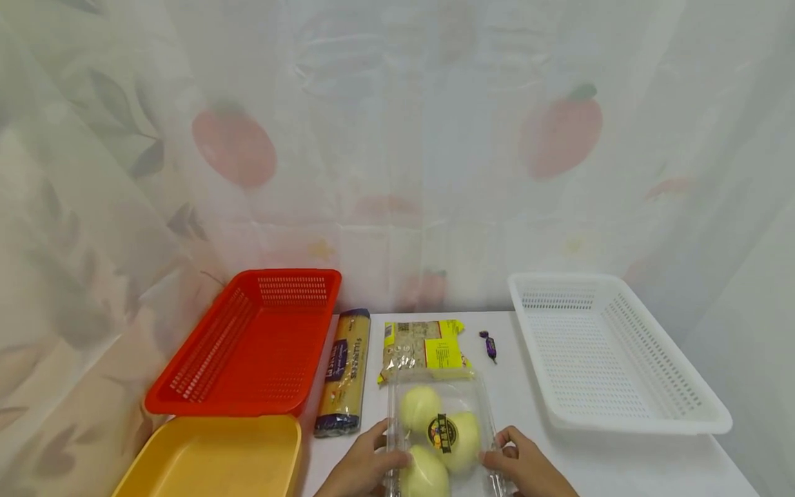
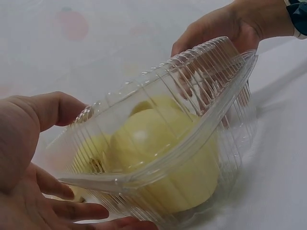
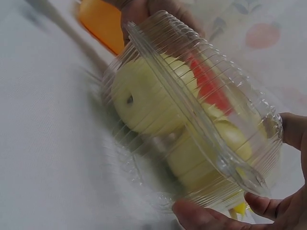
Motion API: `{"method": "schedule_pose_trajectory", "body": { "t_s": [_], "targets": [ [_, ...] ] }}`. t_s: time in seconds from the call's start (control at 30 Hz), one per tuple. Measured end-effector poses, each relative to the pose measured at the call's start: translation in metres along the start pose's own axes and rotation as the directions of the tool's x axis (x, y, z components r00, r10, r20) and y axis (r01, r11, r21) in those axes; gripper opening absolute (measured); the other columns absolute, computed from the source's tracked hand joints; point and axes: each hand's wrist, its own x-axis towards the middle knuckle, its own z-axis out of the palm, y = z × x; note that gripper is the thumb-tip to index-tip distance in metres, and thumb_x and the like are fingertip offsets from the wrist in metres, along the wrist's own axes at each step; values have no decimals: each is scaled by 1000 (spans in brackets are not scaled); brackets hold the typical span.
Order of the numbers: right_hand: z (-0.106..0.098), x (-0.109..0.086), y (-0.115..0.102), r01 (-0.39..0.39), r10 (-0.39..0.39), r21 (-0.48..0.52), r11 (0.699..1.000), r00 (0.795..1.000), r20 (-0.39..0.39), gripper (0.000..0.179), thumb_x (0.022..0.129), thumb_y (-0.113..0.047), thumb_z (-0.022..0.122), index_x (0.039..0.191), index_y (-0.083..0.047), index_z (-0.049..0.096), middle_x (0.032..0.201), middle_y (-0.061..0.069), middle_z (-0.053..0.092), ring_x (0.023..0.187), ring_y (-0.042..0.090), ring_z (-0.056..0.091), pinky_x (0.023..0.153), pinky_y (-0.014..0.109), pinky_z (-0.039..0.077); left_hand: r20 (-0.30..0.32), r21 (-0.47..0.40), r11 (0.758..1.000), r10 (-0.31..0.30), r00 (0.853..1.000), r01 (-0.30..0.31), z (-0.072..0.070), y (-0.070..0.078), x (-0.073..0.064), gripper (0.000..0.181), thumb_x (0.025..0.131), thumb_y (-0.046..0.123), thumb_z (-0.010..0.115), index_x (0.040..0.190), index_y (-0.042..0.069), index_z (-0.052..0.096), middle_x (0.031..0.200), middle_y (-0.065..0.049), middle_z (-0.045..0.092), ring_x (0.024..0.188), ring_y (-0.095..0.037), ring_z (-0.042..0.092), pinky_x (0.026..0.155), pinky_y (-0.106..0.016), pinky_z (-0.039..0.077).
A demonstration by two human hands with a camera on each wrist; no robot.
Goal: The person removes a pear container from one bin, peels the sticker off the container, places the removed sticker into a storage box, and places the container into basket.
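Running lengthwise toward the patterned curtain [image 1: 397,159] — clear plastic box [image 1: 444,433].

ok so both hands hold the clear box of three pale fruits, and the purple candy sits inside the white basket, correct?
Not the candy: the head view shows the purple candy on the table, left of the white basket. Both hands do hold the clear box of three pale fruits.

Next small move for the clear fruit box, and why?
Probably a small, level lift of the clear fruit box: left hand and right hand hold its opposite sides, and in the head view its far edge overlaps the yellow-cornered packet, so extra height might avoid dragging that.
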Motion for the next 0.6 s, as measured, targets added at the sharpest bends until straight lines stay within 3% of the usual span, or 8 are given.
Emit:
{"method": "schedule_pose_trajectory", "body": {
  "t_s": [0.1,0.2,0.37,0.47,0.6],
  "targets": [
    [0,1,2,-5,5,11,1000,1000,5,39,89,-34,65,102,-3,45,76,5,50,73,20,50,58,35,49,-32,50,998,28,999,-26,0,0,0,88,83,16,71,150,-5,18,119,-31,48,85,-33,60,64,-48,55],
    [0,2,2,-7,7,5,1000,1000,-9,43,90,-35,65,107,0,46,82,7,56,76,21,55,61,39,52,-59,92,992,96,994,-91,0,2,-2,97,80,16,76,155,8,14,115,-24,51,78,-28,59,57,-44,55],
    [0,4,-3,-24,22,-17,1000,994,-105,64,90,-40,66,125,8,44,96,9,64,84,25,61,65,44,55,-50,113,976,195,980,-188,0,5,-2,98,77,14,79,156,23,20,111,-20,49,73,-25,58,52,-40,54],
    [-1,4,-9,3,-5,-13,1000,983,-186,68,89,-39,68,130,9,42,99,10,65,87,26,63,66,44,55,-36,112,974,202,979,-197,-1,6,0,95,77,13,79,154,24,26,108,-20,47,68,-23,57,50,-38,53],
    [-2,4,-17,73,-66,15,997,963,-262,61,89,-33,69,130,5,44,99,10,63,89,25,62,67,42,55,-34,124,974,195,980,-189,-2,7,1,92,77,14,80,153,23,30,106,-19,46,63,-22,54,47,-35,51]
  ]
}}
